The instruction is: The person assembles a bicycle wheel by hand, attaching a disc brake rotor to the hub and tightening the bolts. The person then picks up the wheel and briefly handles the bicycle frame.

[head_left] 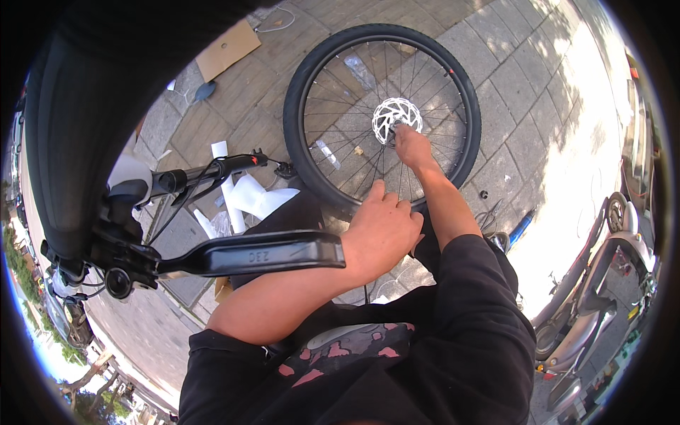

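A bicycle wheel (470,85) with a black tyre and thin dark spokes stands in front of me, tilted. A silver disc brake rotor (386,113) is fixed at its middle. My right hand (412,147) reaches to the hub, fingers closed around the axle end just below the rotor's centre; the fingertips are partly hidden. At the wheel's near edge, my left hand (384,230) is curled over the tyre and rim, its index finger pointing toward the spokes. A black lever-like part (258,253) crosses in front of my left forearm.
Bike parts with a black tube (85,134) and cables fill the left. White wrapping (256,198) and a cardboard piece (228,49) lie on the paving. A blue-handled tool (522,227) lies right of my legs. A parked motorbike (591,304) stands at the far right.
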Action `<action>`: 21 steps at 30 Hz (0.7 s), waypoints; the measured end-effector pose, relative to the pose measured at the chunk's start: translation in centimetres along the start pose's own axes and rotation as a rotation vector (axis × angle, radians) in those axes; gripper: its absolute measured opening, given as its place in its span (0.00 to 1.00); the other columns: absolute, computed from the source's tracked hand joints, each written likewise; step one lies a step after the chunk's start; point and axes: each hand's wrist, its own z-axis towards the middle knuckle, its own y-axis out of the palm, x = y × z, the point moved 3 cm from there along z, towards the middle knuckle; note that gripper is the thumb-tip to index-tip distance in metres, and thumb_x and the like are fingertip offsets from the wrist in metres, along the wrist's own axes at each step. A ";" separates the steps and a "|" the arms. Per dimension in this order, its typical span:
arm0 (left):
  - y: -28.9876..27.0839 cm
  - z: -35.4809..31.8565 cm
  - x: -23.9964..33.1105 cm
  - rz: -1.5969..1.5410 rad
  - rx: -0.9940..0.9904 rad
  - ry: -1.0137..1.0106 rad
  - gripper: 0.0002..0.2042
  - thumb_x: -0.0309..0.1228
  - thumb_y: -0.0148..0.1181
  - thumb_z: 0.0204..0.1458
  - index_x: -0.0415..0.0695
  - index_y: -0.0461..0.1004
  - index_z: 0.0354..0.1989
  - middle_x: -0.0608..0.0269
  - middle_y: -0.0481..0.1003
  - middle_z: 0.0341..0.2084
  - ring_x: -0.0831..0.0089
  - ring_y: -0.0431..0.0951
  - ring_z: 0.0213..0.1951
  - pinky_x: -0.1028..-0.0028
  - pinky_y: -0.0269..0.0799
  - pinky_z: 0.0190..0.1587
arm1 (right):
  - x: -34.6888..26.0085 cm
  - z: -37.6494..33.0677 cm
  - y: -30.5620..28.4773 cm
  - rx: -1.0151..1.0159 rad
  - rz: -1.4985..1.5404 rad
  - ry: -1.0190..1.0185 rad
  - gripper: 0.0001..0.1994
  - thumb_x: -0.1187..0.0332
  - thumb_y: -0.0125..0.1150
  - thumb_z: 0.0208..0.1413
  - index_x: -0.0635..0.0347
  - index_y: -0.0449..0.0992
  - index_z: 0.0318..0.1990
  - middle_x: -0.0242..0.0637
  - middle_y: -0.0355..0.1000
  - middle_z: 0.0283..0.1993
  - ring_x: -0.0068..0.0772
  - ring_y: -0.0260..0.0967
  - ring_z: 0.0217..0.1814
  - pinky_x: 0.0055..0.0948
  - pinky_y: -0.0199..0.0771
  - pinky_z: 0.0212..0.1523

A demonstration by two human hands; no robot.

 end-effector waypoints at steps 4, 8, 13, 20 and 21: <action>-0.1 0.0 0.1 0.000 -0.030 0.008 0.09 0.28 0.62 0.53 0.41 0.81 0.42 0.56 0.81 0.36 0.58 0.82 0.43 0.53 0.65 0.64 | -0.6 0.4 -0.7 0.003 -0.166 -0.163 0.08 0.68 0.54 0.64 0.57 0.78 0.44 0.46 0.81 0.43 0.54 0.81 0.44 0.52 0.81 0.47; -0.2 0.1 0.2 -0.023 -0.043 0.002 0.10 0.28 0.62 0.52 0.41 0.81 0.42 0.55 0.81 0.36 0.58 0.82 0.44 0.53 0.66 0.63 | -0.6 1.4 -1.8 -0.009 -0.321 -0.334 0.07 0.71 0.57 0.60 0.57 0.79 0.43 0.43 0.82 0.43 0.47 0.82 0.45 0.47 0.81 0.46; -0.4 0.1 0.3 -0.035 -0.070 -0.009 0.10 0.28 0.62 0.52 0.41 0.80 0.42 0.55 0.81 0.36 0.58 0.82 0.44 0.54 0.66 0.61 | -1.5 1.7 -2.3 -0.071 -0.569 -0.413 0.07 0.71 0.59 0.58 0.56 0.79 0.43 0.40 0.82 0.44 0.41 0.81 0.48 0.41 0.79 0.49; -0.3 0.1 0.4 -0.028 -0.087 -0.016 0.11 0.28 0.63 0.52 0.42 0.80 0.43 0.55 0.81 0.37 0.58 0.82 0.45 0.55 0.68 0.59 | -0.1 0.5 -1.8 0.008 -0.456 -0.402 0.08 0.69 0.60 0.60 0.56 0.76 0.46 0.38 0.82 0.40 0.41 0.81 0.47 0.40 0.76 0.50; -0.3 0.0 0.4 -0.028 -0.084 -0.008 0.11 0.28 0.63 0.52 0.42 0.80 0.43 0.55 0.81 0.37 0.58 0.82 0.45 0.55 0.68 0.59 | 0.2 0.5 -1.5 0.025 -0.417 -0.407 0.08 0.69 0.60 0.60 0.55 0.76 0.45 0.39 0.82 0.39 0.42 0.81 0.46 0.41 0.77 0.49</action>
